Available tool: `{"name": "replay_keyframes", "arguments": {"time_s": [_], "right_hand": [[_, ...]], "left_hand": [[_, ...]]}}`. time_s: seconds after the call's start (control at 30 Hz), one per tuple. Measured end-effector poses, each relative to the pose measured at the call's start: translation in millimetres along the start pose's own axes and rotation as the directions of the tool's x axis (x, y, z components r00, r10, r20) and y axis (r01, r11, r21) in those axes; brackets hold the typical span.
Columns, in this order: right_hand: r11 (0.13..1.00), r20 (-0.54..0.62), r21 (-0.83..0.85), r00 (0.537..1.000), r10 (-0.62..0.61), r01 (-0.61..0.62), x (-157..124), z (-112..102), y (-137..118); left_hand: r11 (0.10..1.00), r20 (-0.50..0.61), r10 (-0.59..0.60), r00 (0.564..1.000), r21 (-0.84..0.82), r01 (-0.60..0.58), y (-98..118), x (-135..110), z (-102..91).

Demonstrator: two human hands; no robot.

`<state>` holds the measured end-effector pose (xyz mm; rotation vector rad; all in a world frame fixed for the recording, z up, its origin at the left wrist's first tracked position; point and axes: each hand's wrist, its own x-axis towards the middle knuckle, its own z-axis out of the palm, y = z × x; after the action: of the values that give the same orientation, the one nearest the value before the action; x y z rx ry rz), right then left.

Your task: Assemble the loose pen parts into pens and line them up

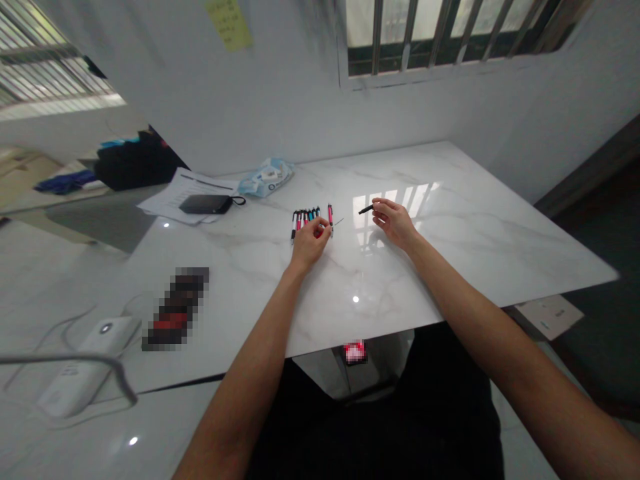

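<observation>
Several pens [305, 217] with white, pink, teal and black parts lie side by side in a row on the white marbled table [390, 280]. My left hand [313, 243] covers their near ends, its fingers curled and thumb and forefinger pinched together. A single pink and black pen [330, 213] lies just right of the row, its lower end by those fingertips. Close to the pinch is a thin dark line; I cannot tell what it is. Further right, my right hand [393, 223] grips a black pen [366, 209] above the table, pointing left.
Papers [170, 193] with a black pouch-like case [206, 204] on top lie at the back left, beside a blue-white soft packet [267, 177]. Nearer me are a blurred-out dark object [176, 310] and a white device [90, 367] with cables. A wall rises behind the table.
</observation>
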<state>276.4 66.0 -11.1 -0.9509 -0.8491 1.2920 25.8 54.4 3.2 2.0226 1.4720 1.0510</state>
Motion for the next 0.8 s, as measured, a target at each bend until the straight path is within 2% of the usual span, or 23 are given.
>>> {"name": "replay_keyframes", "arguments": {"time_s": [0.17,0.3,0.67,0.8], "right_hand": [[1.0,0.022,0.019,0.999,-0.025,0.024,0,0,2],[0.999,0.052,-0.029,0.998,-0.035,0.037,0,0,5],[0.998,0.126,-0.034,0.991,-0.05,0.054,-3,5,9],[0.995,0.139,-0.087,0.989,-0.04,0.053,-4,6,11]], "left_hand": [[1.0,0.011,0.01,1.0,-0.005,-0.01,-3,0,1.1],[1.0,0.008,0.015,1.0,0.022,-0.015,-3,0,1.9],[0.997,0.035,0.03,0.999,0.069,-0.032,3,-1,0.0],[0.996,0.041,0.047,0.998,0.068,-0.05,5,-1,1.1]]}}
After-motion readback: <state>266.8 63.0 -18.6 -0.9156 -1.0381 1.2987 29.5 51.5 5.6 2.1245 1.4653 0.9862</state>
